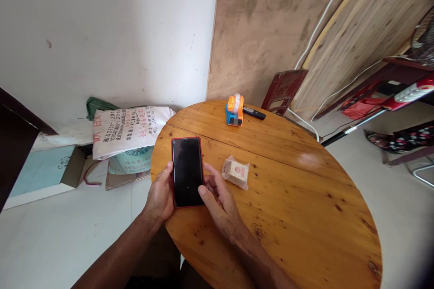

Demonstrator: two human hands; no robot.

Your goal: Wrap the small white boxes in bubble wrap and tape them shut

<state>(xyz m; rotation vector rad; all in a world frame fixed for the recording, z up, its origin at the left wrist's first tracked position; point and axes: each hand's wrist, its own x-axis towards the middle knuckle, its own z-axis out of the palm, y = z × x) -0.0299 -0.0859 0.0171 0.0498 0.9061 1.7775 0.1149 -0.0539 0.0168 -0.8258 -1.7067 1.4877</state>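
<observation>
We identify the smartphone [187,174] as the item in use: it stands in portrait orientation above the near left edge of the round wooden counter [305,216], its dark screen facing us. We cannot tell whether its underside touches the wood.

Our left hand [160,195] grips the phone along the left side, thumb against the edge and palm beside the lower corner. We judge that this side hold carries the weight and leaves the screen unobstructed.

Our right hand [219,196] is partly curled at the opposite side. Its thumb overlaps the lower right edge of the screen, and the index finger lies just beside the red case rim. The remaining fingers are partly hidden, so we cannot tell whether this hand clamps the phone or merely steadies it.

To the right of the hands, a small pale block [238,173] sits on crumpled clear wrapping, apart from the fingers; the film probably keeps it off the wood. At the far rim, an orange and blue tape dispenser [234,113] stands beside a black handheld device [254,113], both seemingly placed there to free the near area.
</observation>
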